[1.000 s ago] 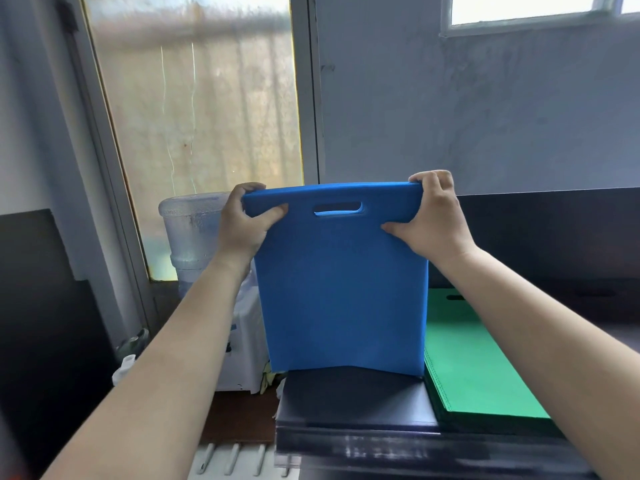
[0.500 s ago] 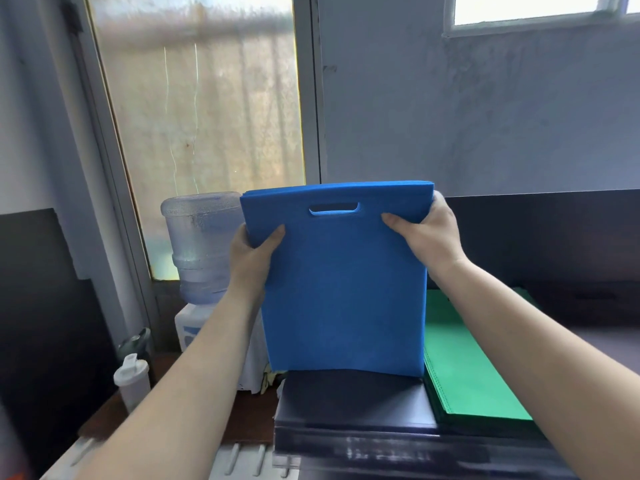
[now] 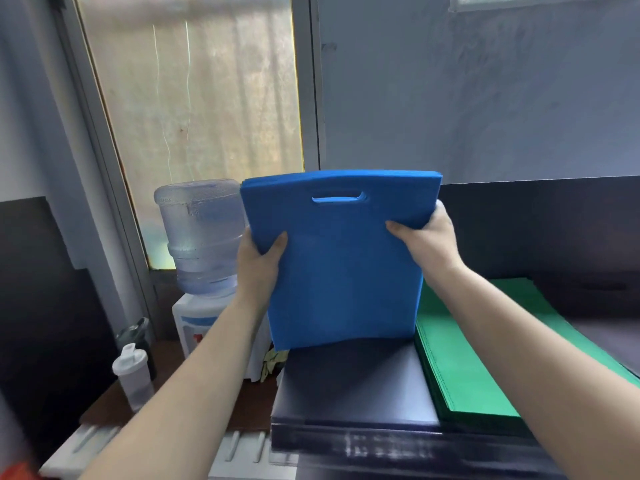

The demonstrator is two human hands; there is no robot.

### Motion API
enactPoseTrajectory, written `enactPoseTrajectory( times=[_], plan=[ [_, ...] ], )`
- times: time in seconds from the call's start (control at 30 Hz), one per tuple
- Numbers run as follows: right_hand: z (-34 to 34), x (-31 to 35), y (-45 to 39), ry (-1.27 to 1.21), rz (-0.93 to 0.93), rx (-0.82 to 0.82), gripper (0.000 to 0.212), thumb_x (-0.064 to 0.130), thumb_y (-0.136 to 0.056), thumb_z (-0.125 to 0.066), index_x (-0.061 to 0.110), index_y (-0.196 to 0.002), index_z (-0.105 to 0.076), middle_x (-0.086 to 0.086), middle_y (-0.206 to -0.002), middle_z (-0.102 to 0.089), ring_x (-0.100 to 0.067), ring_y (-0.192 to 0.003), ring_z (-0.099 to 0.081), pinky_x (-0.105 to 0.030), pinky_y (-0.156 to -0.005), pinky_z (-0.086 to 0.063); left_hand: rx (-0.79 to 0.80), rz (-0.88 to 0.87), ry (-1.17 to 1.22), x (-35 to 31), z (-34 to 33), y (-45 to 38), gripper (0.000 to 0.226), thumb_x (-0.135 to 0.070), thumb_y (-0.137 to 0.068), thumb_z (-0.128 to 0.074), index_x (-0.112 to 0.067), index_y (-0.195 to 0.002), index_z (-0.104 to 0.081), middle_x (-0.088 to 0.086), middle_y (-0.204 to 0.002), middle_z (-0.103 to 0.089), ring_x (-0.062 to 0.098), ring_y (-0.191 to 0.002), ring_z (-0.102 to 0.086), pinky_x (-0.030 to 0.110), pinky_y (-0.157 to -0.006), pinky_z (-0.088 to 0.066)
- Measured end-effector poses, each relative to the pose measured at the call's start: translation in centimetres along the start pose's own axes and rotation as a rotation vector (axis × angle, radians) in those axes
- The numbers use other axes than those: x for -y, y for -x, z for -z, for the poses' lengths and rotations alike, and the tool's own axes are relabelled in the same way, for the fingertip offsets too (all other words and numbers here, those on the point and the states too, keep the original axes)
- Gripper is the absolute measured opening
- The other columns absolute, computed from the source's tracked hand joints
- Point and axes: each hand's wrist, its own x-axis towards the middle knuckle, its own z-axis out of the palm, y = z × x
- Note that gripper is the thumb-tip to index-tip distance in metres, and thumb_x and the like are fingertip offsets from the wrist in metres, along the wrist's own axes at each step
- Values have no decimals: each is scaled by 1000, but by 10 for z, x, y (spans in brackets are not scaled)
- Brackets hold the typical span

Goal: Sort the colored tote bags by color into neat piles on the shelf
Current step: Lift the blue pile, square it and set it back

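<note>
A stack of blue tote bags [image 3: 343, 265] stands upright on its bottom edge on the dark shelf top [image 3: 353, 386], its cut-out handle at the top. My left hand [image 3: 259, 268] grips its left edge, thumb on the front. On the opposite edge my right hand [image 3: 424, 239] holds it just below the top corner, thumb on the front too. A pile of green tote bags [image 3: 464, 355] lies flat on the shelf right beside the blue stack.
A water dispenser with a clear bottle [image 3: 201, 237] stands left of the shelf, and a small white bottle [image 3: 133, 375] sits on a brown surface lower left. A frosted window is behind it. A dark panel [image 3: 540, 223] backs the shelf.
Both hands slid down from the top corners of the blue stack to grip its side edges lower down. The stack stays upright on the shelf.
</note>
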Motion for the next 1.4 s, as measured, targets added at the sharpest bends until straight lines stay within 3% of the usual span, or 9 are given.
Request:
enactPoseTrajectory(
  times=[0.13,0.33,0.5,0.63,0.83,1.03,1.13,1.27,1.4],
  plan=[
    [0,8,-10,-11,40,15,32,9,-80,-72,23,-103,-55,1,-107,-66,-16,-97,-65,-36,-83,-55,1,-60,-65,-7,1,-10,28,-13,-94,-56,-12,-121,-51,-4,-111,-62,8,-94,-60,20,-78,-49],
    [11,-41,7,28,-115,131,35,11,-77,-76,21,-106,-59,2,-106,-69,-16,-96,-66,-37,-86,-54,98,224,-4,28,21,13,28,-13,-85,-69,-25,-105,-54,-8,-103,-65,8,-87,-64,18,-65,-51],
    [7,-47,13,27,-68,49,32,8,-79,-74,27,-96,-54,6,-99,-66,-15,-93,-64,-32,-81,-53,58,132,-51,27,13,17,30,-10,-89,-64,-20,-114,-52,-13,-101,-63,4,-88,-61,13,-66,-50],
    [4,-37,2,44,-62,36,29,12,-80,-73,27,-96,-54,5,-101,-66,-16,-95,-64,-33,-81,-54,27,102,-64,26,8,8,27,-12,-89,-64,-22,-112,-52,-14,-101,-63,8,-92,-62,25,-79,-51],
    [9,-72,24,132,-174,109,39,8,-81,-71,24,-109,-51,12,-98,-62,-16,-99,-61,-30,-83,-49,26,239,-141,63,18,30,35,-16,-87,-67,-20,-117,-49,-5,-109,-59,18,-100,-58,32,-82,-46],
    [10,-54,13,243,-74,99,29,10,-83,-70,14,-107,-53,0,-102,-62,-18,-94,-61,-30,-78,-49,111,56,-223,43,18,16,31,-10,-93,-58,-21,-118,-45,-16,-104,-56,0,-91,-54,16,-74,-44],
    [8,-45,3,272,-125,140,32,11,-80,-72,8,-109,-57,-2,-105,-66,-20,-94,-64,-35,-80,-54,162,43,-205,33,21,3,31,-4,-92,-57,-15,-119,-49,-12,-105,-60,0,-91,-58,12,-72,-48],
    [9,-53,1,329,-235,198,34,10,-75,-74,6,-106,-61,-6,-104,-69,-22,-90,-68,-42,-83,-57,200,116,-324,37,27,3,27,-8,-90,-61,-11,-115,-51,-4,-106,-63,11,-93,-61,20,-77,-48],
    [14,-66,16,447,-285,264,23,8,-75,-76,6,-96,-67,-8,-97,-71,-24,-88,-69,-43,-83,-56,230,302,-376,57,41,16,34,-13,-89,-65,-7,-119,-53,10,-116,-65,27,-103,-63,43,-92,-51]
  ],
)
